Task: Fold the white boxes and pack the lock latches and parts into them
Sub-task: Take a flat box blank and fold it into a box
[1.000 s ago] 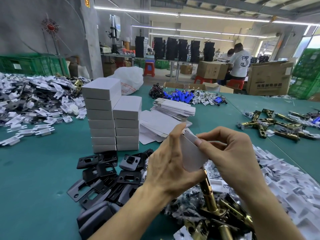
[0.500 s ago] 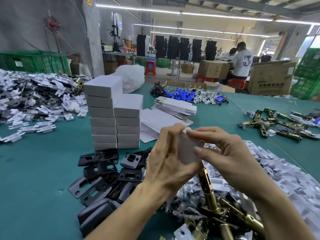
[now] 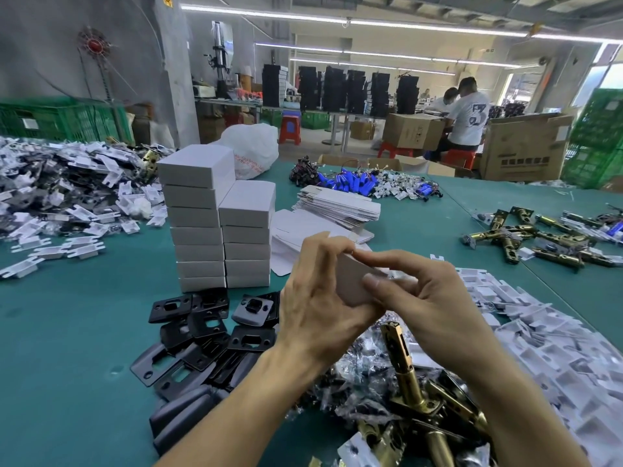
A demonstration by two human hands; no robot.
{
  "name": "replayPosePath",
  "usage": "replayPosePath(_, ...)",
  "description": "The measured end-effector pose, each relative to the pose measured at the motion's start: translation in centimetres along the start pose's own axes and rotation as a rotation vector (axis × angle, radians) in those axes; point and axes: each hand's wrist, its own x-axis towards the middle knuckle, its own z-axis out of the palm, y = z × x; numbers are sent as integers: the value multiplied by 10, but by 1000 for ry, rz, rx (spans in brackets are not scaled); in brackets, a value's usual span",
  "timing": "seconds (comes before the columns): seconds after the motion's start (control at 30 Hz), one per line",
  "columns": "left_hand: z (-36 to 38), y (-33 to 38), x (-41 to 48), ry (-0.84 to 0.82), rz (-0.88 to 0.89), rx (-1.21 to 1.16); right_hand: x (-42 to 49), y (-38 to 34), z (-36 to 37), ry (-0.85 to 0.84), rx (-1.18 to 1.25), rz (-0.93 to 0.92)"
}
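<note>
1. Holding a small white box (image 3: pixel 352 284) in the air between both hands, above the table (image 3: pixel 60 348) and over the near heap of parts. It touches nothing but the hands.
2. Left hand (image 3: pixel 313 308): fingers curled round the box's left end, thumb hooked over the top edge. Judged to be a brace, so the card cannot spring open.
3. Right hand (image 3: pixel 435 298): forefinger laid along the top edge, thumb pressed on the near face, pinching the right end. Probably creasing or tucking a flap (the flap itself is hidden by the fingers, so unconfirmed).
4. Whether the box is fully closed, or has anything inside, cannot be told.
5. Finished boxes (image 3: pixel 199 210) stand in two square columns beyond the hands, to the left. They are presumably stacked to save room and ease counting.
6. Flat card blanks (image 3: pixel 337 205) lie in a fanned pile just right of the columns, within reach for the next fold.
7. Black plates (image 3: pixel 205 328) are heaped in front of the columns. Brass latches (image 3: pixel 403 372) lie under the hands. White plastic pieces (image 3: pixel 556 348) spread to the right. Each sort has its own heap, likely so one of each can be picked without searching.
</note>
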Motion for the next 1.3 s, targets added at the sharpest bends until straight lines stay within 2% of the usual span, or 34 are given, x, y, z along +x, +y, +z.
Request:
replayPosePath(0.13, 1, 1, 1, -15, 16, -11, -2, 2, -2, 70, -37, -15)
replayPosePath(0.23, 2, 0, 4, 29, 79, 31, -1, 1, -7, 254, -66, -79)
replayPosePath(0.3, 1, 2, 7, 110, 54, 22, 0, 1, -11, 394, -27, -130)
replayPosePath(0.33, 0, 5, 9, 131, -15, -67, 1, 1, -13, 445, -12, -159)
replayPosePath(0.4, -4, 11, 15, 64, -321, -400, 2, 2, -14, 466, -3, -218)
replayPosePath(0.5, -10, 11, 23, -274, -890, -830, 1, 5, -8, 330, -129, -280)
replayPosePath(0.57, -15, 8, 25, -424, -1042, -1122, 0, 7, -2, 202, -230, -298)
replayPosePath(0.67, -17, 3, 27, -387, -1115, -1379, -1, 8, 4, 41, -321, -255)
replayPosePath(0.73, -16, 1, 29, -321, -1120, -1416, -2, 9, 6, -30, -358, -214)
replayPosePath(0.8, -15, 0, 29, -330, -1076, -1370, -2, 9, 6, -34, -311, -157)
replayPosePath(0.97, -14, 3, 20, -505, -913, -1227, 3, 9, 6, 170, -87, -27)
replayPosePath(1.1, -12, 5, 19, -422, -823, -1173, 1, 13, 2, 205, -82, 19)
replayPosePath(1.2, -14, 11, 20, -371, -707, -1092, 2, 14, 0, 249, 10, 72)
replayPosePath(1.3, -12, 12, 18, -317, -633, -988, 3, 17, -3, 179, 98, 141)
